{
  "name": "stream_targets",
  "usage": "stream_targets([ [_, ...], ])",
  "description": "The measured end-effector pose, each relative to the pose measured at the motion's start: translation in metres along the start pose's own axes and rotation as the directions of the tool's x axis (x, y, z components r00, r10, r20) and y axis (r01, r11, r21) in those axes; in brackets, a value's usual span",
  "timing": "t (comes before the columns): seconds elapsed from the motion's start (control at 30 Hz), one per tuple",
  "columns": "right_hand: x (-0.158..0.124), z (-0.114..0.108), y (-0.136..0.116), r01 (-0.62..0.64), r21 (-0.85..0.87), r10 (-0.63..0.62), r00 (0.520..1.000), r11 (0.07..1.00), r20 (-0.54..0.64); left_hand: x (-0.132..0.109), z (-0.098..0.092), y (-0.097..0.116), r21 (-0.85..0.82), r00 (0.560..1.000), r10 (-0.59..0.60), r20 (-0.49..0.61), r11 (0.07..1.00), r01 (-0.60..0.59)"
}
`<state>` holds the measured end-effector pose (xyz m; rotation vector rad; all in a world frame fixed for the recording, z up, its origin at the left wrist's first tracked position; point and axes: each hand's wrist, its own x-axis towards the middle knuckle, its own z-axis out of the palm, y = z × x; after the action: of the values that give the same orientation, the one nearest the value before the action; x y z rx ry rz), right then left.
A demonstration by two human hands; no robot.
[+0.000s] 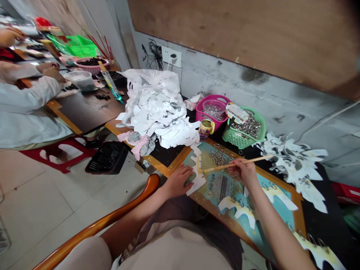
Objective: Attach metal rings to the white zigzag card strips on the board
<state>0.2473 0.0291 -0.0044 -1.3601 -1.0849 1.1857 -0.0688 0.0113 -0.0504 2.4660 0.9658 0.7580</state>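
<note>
- Sleeve (28, 97) of another person, far left, at a separate table.
- Pile (157, 112) of white cutouts, heaped near the table edge.
- Left hand (178, 182), fingers flat, pressing cutout (198, 182) onto board (180, 159).
- Stick (225, 165), pinched in right hand (244, 170), tip at the cutout.
- Green basket (247, 131) of rings, behind.

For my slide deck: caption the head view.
Left hand presses a white cutout; right hand holds a thin stick.
</note>
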Motion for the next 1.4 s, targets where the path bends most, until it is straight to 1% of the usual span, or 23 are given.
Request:
stream_targets([
  [0.17, 0.007, -0.001, 0.002, -0.03, 0.009, 0.029, 0.998, 1.0, 0.061, 0.0, -0.001, 0.002, -0.009, 1.0, -0.018, -0.009, 1.0, 0.018],
  [0.27, 0.007, 0.0, 0.0, -0.018, 0.021, 0.016, 0.997, 1.0, 0.074, 0.0, -0.004, 0.003, -0.015, 1.0, -0.027, -0.001, 1.0, 0.027],
  [0.4, 0.004, 0.0, -0.003, -0.026, 0.008, 0.025, 0.992, 1.0, 0.125, 0.001, -0.005, 0.005, -0.012, 0.999, -0.041, 0.018, 0.999, 0.041],
  [0.53, 0.001, -0.001, -0.007, 0.019, 0.002, -0.019, 0.993, 1.0, 0.114, 0.002, -0.006, 0.006, -0.016, 0.999, -0.037, 0.02, 0.999, 0.038],
  [0.63, -0.003, 0.0, -0.011, 0.025, -0.051, -0.015, 0.982, 0.998, 0.188, 0.002, -0.007, 0.007, -0.016, 0.999, -0.038, 0.019, 0.999, 0.038],
  [0.67, -0.005, 0.001, -0.012, 0.023, -0.048, -0.013, 0.981, 0.999, 0.193, 0.002, -0.008, 0.008, -0.016, 0.999, -0.037, 0.022, 0.999, 0.037],
  [0.77, -0.007, 0.004, -0.012, 0.055, -0.038, -0.048, 0.987, 0.998, 0.153, 0.003, -0.01, 0.009, -0.021, 0.999, -0.036, 0.026, 0.999, 0.037],
  [0.83, -0.007, 0.005, -0.01, 0.064, -0.063, -0.05, 0.98, 0.996, 0.195, 0.004, -0.01, 0.01, -0.022, 0.999, -0.038, 0.026, 0.999, 0.039],
  [0.9, -0.007, 0.005, -0.008, 0.043, -0.061, -0.027, 0.971, 0.997, 0.239, 0.004, -0.011, 0.01, -0.021, 0.999, -0.039, 0.025, 0.999, 0.039],
  [1.03, -0.006, 0.005, -0.005, 0.046, 0.004, -0.046, 0.987, 0.999, 0.155, 0.004, -0.011, 0.01, -0.018, 0.999, -0.039, 0.028, 0.999, 0.039],
  [1.17, -0.009, 0.005, -0.009, 0.027, -0.049, -0.017, 0.978, 0.998, 0.206, 0.004, -0.011, 0.01, -0.013, 0.999, -0.034, 0.02, 0.999, 0.035],
  [1.27, -0.013, 0.006, -0.014, 0.049, -0.045, -0.039, 0.98, 0.998, 0.196, 0.004, -0.011, 0.01, -0.01, 0.999, -0.036, 0.029, 0.999, 0.036],
  [1.33, -0.015, 0.004, -0.016, 0.065, -0.076, -0.048, 0.976, 0.995, 0.213, 0.004, -0.011, 0.01, -0.008, 0.998, -0.04, 0.038, 0.999, 0.041],
  [1.4, -0.016, 0.0, -0.016, 0.07, -0.111, -0.048, 0.981, 0.991, 0.186, 0.004, -0.011, 0.01, -0.008, 0.998, -0.04, 0.038, 0.999, 0.04],
])
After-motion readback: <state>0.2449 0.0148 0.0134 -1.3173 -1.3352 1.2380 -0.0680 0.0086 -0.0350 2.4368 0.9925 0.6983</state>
